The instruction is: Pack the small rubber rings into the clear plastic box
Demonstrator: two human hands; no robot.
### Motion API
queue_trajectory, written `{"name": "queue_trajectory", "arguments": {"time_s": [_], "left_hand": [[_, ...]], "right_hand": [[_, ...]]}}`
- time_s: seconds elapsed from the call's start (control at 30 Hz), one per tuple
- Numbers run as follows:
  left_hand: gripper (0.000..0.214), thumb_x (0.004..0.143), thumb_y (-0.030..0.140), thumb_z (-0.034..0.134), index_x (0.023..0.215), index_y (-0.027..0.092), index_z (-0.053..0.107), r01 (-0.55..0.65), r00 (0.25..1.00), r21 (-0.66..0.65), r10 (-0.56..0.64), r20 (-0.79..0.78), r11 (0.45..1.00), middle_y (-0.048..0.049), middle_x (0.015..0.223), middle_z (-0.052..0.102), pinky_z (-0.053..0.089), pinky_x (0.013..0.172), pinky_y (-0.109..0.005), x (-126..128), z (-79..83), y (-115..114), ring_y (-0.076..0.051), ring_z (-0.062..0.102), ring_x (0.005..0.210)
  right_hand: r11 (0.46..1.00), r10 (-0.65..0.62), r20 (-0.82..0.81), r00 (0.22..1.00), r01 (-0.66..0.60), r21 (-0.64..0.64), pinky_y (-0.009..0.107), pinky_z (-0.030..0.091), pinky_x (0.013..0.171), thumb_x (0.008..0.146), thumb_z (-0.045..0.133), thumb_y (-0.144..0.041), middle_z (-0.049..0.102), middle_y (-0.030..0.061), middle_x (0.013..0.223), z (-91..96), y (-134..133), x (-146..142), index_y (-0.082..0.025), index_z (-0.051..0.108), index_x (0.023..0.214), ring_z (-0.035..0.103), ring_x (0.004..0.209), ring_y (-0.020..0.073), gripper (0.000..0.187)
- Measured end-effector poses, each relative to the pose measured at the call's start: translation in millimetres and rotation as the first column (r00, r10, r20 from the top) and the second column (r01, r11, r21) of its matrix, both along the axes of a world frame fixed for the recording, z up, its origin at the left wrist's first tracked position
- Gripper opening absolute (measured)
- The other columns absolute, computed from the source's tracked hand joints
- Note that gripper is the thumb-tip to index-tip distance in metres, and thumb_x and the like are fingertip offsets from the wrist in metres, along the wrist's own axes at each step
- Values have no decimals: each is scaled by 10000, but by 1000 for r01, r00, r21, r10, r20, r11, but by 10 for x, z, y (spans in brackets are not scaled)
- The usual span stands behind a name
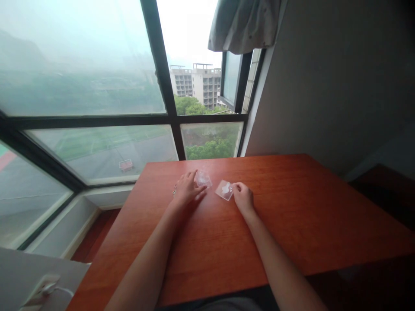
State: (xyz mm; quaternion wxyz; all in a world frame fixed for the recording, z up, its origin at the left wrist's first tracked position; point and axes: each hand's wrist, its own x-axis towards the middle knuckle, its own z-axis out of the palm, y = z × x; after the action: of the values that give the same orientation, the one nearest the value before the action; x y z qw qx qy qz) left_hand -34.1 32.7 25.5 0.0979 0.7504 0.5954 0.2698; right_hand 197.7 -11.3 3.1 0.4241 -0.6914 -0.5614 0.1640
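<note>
Head view | your left hand (186, 188): fingers spread loosely at the left clear piece (204, 178), on the red-brown tabletop (292, 207) | your right hand (244, 198): fingers pinching the right clear square (223, 191) by its right-hand corner

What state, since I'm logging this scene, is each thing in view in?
Left hand: open, fingers spread at the left clear square.
Right hand: closed in a pinch.
Left clear square: on the table.
Right clear square: pinched at its right edge.
Window sash: swung open.
Curtain: gathered in folds.
</note>
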Motion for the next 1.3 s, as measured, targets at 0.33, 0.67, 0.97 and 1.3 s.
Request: {"name": "queue_trajectory", "arguments": {"time_s": [0.33, 0.67, 0.97, 1.3], "left_hand": [[295, 800, 273, 533, 1079, 214, 608, 53, 992, 19, -50, -119, 998, -104, 1134, 564, 400, 926, -398, -149, 65, -86, -276, 522, 1043], [227, 799, 228, 456, 886, 178, 659, -15, 992, -39, 10, -123, 999, -94, 930, 602, 474, 796, -326, -649, 14, 21, -226, 588, 869], [316, 778, 154, 433, 1003, 197, 651, -182, 982, 75, 185, -32, 980, -85, 1074, 606, 482, 837, -314, -733, 40, 21, -220, 599, 941], [275, 750, 264, 503, 953, 159, 656, -130, 989, -72, 134, 58, 989, -85, 886, 671, 485, 712, -316, -777, 122, 24, -213, 628, 776]], "right_hand": [[997, 75, 63, 995, -74, -16, 314, 496, 701, 821, 487, -328, 721, 82, 864, -107, 10, -52, -200, 670, 1040, 660, 782, 229, 312], [952, 232, 288, 929, -278, 130, 395, 424, 913, 812, 474, -169, 625, 102, 1106, -110, 19, -168, -184, 655, 1033, 534, 1020, 252, 286], [900, 382, 445, 810, -435, 19, 430, 380, 960, 855, 503, -247, 601, 75, 1215, -56, -38, -240, -240, 629, 1083, 498, 1124, 256, 262], [726, 608, 486, 628, -687, -22, 466, 283, 1072, 905, 425, -192, 488, 56, 1375, 39, -131, -364, -251, 563, 1196, 391, 1291, 217, 327]]}}
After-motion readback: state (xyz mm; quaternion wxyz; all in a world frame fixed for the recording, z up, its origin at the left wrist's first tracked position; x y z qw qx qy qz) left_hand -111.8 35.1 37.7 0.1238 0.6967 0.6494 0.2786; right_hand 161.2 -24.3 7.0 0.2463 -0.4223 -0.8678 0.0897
